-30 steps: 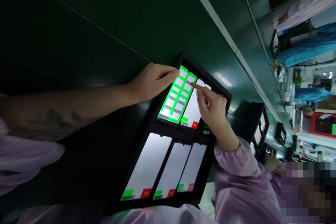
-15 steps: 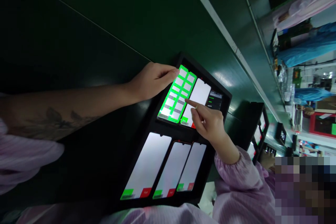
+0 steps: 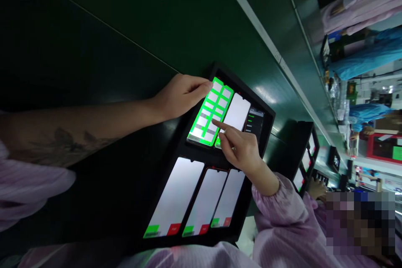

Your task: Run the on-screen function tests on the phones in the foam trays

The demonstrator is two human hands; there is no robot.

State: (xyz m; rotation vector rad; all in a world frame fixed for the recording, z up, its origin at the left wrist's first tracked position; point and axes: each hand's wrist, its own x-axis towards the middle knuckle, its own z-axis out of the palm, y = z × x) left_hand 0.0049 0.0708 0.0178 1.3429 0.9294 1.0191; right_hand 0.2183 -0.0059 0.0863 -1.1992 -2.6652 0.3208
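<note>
Six smartphones with lit screens lie in a black tray (image 3: 187, 150) in two rows. My left hand (image 3: 180, 96) is closed, thumb and fingers together at the upper left edge of a smartphone (image 3: 205, 106) showing a green grid with white blocks; its far fingers are hidden. My right hand (image 3: 240, 144) holds nothing. Its index finger is stretched out to the grid screen, the other fingers curled. Beneath it is a partly covered smartphone (image 3: 238, 109) with a white screen. A dark-screened smartphone (image 3: 255, 121) is beside that one.
Nearest me in the tray are three white-screened smartphones, one of them large (image 3: 177, 192), with green and red buttons. The dark green table (image 3: 125, 0) has a pale strip (image 3: 251, 12) across it. Another black tray (image 3: 304, 161) and a co-worker's hand (image 3: 318, 188) are at the right.
My right hand has moved left, its index fingertip going from the edge of the grid screen to nearer its middle. My left hand stays at the same smartphone edge.
</note>
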